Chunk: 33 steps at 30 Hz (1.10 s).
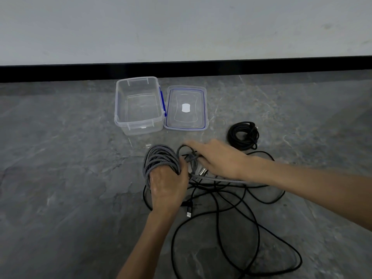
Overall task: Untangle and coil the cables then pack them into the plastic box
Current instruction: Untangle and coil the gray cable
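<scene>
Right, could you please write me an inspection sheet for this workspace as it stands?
Surface: grey marbled floor; everything lies directly on it.
Job's things: clear plastic box is open and holds nothing; its lid lies flat just to its right.
Clutter: nothing seen.
Grippers: left hand holds the grey coil, which is wound round its fingers; right hand is over the grey cable's loose loop, too blurred to tell its grip.
Cables: black coil lies finished to the right of the lid; loose black cable sprawls tangled under both arms.
Surroundings: pale wall with black skirting.
</scene>
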Each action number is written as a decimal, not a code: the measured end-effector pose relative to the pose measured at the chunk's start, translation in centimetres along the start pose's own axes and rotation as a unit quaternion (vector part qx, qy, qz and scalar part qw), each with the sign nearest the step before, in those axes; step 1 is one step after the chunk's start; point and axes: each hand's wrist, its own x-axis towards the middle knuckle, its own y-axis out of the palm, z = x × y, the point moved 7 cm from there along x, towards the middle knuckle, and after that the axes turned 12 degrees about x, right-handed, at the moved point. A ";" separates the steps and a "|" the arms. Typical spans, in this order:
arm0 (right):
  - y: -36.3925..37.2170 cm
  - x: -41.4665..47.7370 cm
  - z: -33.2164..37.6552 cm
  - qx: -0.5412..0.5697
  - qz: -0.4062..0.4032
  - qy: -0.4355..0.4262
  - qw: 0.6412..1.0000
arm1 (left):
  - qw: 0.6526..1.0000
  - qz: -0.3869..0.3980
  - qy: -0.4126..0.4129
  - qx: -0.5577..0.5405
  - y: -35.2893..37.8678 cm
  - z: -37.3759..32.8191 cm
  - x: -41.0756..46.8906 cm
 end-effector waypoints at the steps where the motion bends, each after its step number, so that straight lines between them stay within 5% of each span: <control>1: -0.2 -0.1 -0.3 -0.015 -0.012 -0.006 1.000 | 1.000 0.000 -0.003 0.000 -0.1 0.0 0.1; 4: -1.2 -0.9 -1.5 -0.010 -0.086 -0.023 0.996 | 0.999 -0.001 -0.042 0.015 -0.4 1.0 0.6; 6: -2.5 -1.7 -3.2 0.103 -0.172 0.018 0.980 | 0.997 -0.013 -0.070 0.021 -0.8 1.8 1.1; 9: -3.6 -2.8 -7.0 0.273 -0.273 0.152 0.910 | 0.996 -0.026 -0.090 0.003 -1.4 2.3 1.2; 14: -2.0 -3.2 -11.6 0.486 -0.303 0.320 0.755 | 0.995 -0.019 -0.099 -0.017 -1.4 1.8 0.8; 16: -1.5 -3.3 -12.7 0.522 -0.302 0.344 0.720 | 0.994 -0.023 -0.107 -0.025 -1.5 2.0 0.9; 20: -2.1 -3.0 -11.5 0.314 -0.199 0.359 0.856 | 0.993 -0.012 -0.110 -0.031 -1.5 1.8 0.9; 24: -3.2 -2.1 -5.1 0.178 -0.103 0.281 0.938 | 0.994 -0.004 -0.103 -0.022 -1.5 1.0 0.7; 27: -3.8 -1.7 -0.1 0.173 -0.059 0.189 0.965 | 0.994 -0.021 -0.098 -0.035 -1.5 1.1 0.8; 31: -0.5 -2.2 3.2 0.291 0.099 0.165 0.937 | 0.994 -0.035 -0.093 -0.048 -1.6 1.2 1.1; 33: -0.2 -1.9 3.4 0.262 0.092 0.142 0.950 | 0.994 -0.033 -0.090 -0.058 -1.4 1.3 1.2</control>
